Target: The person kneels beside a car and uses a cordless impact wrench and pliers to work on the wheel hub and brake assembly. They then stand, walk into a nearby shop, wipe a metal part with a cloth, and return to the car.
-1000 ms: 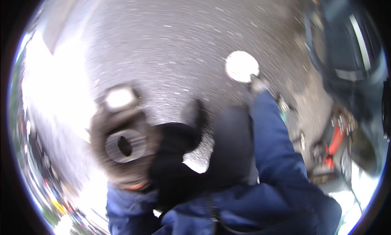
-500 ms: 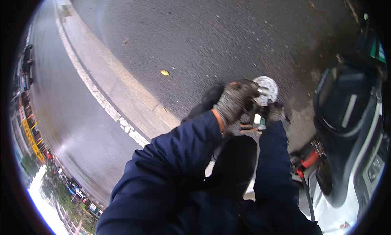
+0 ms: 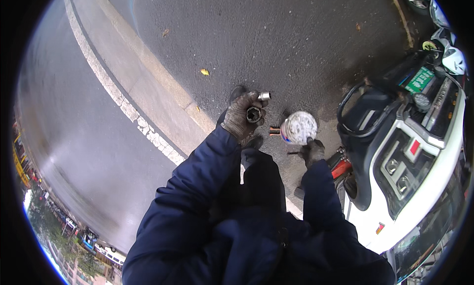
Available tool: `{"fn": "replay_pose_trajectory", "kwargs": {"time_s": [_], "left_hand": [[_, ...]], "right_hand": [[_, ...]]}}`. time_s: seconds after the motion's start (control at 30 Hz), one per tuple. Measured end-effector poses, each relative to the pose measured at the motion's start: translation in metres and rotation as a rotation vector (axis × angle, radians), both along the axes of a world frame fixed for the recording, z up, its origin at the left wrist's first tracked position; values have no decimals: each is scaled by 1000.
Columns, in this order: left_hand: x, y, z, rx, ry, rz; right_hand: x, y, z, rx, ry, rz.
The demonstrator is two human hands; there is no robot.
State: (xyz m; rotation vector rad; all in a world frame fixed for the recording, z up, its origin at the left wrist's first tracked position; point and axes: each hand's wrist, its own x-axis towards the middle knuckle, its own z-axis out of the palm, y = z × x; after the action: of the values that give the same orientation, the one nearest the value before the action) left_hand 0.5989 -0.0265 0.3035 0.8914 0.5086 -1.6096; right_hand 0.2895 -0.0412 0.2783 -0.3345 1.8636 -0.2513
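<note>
My gloved left hand (image 3: 240, 117) is closed around metal pieces: a dark ringed socket (image 3: 254, 114) facing up and a shiny silver socket (image 3: 264, 96) sticking out at the top. To its right, my gloved right hand (image 3: 312, 151) grips the lower edge of a round tin (image 3: 299, 127) with a mottled whitish top and some colour on its side. An orange-handled item (image 3: 274, 131) shows on the pavement just left of the tin, partly hidden, with dark items below it. My dark shoe (image 3: 236, 92) is behind my left hand.
At the right a white scooter (image 3: 376, 225) with a black seat (image 3: 359, 114) stands close to me, a red part (image 3: 341, 168) low beside it and more scooters (image 3: 453, 60) beyond. A kerb strip (image 3: 163, 87) and painted white line (image 3: 108, 87) curve along the left.
The view has steadied and turned. My left hand has drawn leftward away from the tin, showing the sockets in it. The tin in my right hand sits lower and further left in view.
</note>
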Motion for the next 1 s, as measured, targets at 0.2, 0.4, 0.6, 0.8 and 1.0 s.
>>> {"fn": "replay_pose_trajectory", "kwargs": {"time_s": [0.2,0.4,0.6,0.8,1.0], "left_hand": [[36,-48,100,-61,-529,-331],[60,-131,183,-106,-801,-420],[137,-230,210,-305,-817,-588],[290,-313,188,27,-688,-406],[461,-322,160,557,-724,81]], "right_hand": [[158,-109,90,-290,-580,-197],[280,-188,165,-351,-614,-386],[331,-311,191,-378,-695,-332],[348,-457,181,-420,-478,-102],[369,-590,155,-336,-164,-75]]}}
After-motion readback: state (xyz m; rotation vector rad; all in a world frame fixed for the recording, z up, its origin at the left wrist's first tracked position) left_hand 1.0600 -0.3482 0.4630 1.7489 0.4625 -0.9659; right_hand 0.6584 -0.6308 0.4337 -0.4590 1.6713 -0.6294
